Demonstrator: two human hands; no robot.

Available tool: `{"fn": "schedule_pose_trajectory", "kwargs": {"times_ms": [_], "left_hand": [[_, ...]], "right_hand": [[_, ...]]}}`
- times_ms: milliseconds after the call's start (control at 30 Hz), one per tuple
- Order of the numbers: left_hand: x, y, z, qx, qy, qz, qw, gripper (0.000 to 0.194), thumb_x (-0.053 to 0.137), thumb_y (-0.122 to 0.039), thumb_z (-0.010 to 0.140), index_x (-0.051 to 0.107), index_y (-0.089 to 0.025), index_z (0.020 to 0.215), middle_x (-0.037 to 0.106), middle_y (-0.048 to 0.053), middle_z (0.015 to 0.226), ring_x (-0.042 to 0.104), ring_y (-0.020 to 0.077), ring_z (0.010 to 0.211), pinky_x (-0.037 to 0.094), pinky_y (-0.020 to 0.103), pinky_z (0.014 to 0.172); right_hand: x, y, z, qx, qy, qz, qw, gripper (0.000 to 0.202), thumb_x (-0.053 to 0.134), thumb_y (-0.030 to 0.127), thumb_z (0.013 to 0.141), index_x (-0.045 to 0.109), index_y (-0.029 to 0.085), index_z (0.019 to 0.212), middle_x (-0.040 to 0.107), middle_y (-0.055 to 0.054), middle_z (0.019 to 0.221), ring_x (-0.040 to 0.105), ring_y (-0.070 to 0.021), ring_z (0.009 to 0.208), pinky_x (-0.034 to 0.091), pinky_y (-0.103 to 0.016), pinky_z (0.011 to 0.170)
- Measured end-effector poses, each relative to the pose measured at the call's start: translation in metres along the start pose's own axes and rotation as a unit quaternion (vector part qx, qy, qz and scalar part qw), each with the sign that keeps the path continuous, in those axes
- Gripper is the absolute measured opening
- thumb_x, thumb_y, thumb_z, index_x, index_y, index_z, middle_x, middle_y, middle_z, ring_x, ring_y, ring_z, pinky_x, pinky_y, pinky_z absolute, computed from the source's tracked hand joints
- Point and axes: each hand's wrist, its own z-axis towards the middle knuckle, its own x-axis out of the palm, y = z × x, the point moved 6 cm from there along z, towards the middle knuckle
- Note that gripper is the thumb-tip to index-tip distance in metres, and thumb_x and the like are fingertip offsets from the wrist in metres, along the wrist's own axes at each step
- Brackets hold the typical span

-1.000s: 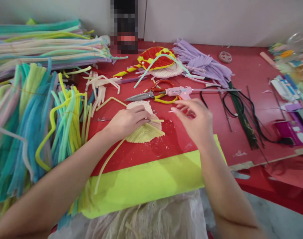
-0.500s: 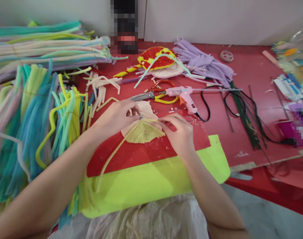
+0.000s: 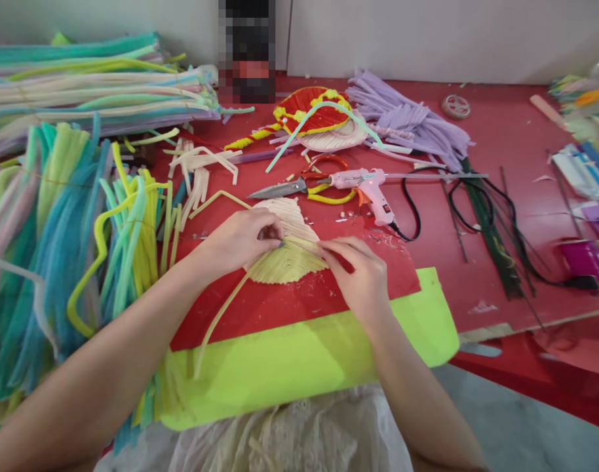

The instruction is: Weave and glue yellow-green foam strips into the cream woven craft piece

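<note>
A ribbed piece point(image 3: 287, 265), pale pink at the back and yellow-green at the front, lies on a red sheet point(image 3: 221, 314). Along its middle runs a pale yellow strip point(image 3: 221, 314), whose loose end curves down to the left over the green mat. My left hand point(image 3: 250, 242) is closed, thumb and fingertips pinching the strip on top of the piece. At the piece's right edge my right hand point(image 3: 356, 269) pinches the strip's other part between thumb and forefinger. The exact contact under the fingertips is hidden.
Scissors point(image 3: 280, 189) and a pink glue gun point(image 3: 371, 190) lie behind the piece, with a black cable curling right. Bundles of coloured stems point(image 3: 63, 196) fill the left side. Behind are a red and yellow ornament point(image 3: 312, 111) and purple stems point(image 3: 407, 121).
My right hand has shifted slightly right and down, and the strip now slants down toward it. My left hand has moved slightly right and down, uncovering the scissors' blades.
</note>
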Motion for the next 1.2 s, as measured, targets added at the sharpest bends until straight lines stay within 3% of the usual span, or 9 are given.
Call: {"fn": "schedule_pose_trajectory", "kwargs": {"times_ms": [1033, 1200], "left_hand": [[0.004, -0.001, -0.001, 0.033, -0.006, 0.007, 0.999, 0.016, 0.059, -0.025, 0.084, 0.069, -0.021, 0.095, 0.066, 0.001, 0.090, 0.061, 0.0140, 0.077, 0.046, 0.026, 0.073], [0.004, -0.003, -0.002, 0.050, 0.008, 0.018, 0.999, 0.020, 0.056, -0.024, 0.086, 0.069, -0.022, 0.101, 0.065, 0.001, 0.099, 0.061, 0.0157, 0.090, 0.046, 0.029, 0.084]], "right_hand": [[0.002, -0.002, -0.016, -0.060, 0.023, -0.099, 0.993, 0.024, 0.051, 0.015, 0.093, 0.071, 0.023, 0.105, 0.069, -0.005, 0.095, 0.061, -0.0181, 0.088, 0.047, -0.035, 0.082], [0.001, -0.001, -0.017, -0.080, 0.015, -0.112, 0.990, 0.023, 0.052, 0.015, 0.093, 0.070, 0.022, 0.105, 0.069, -0.005, 0.094, 0.060, -0.0180, 0.087, 0.046, -0.035, 0.082]]}}
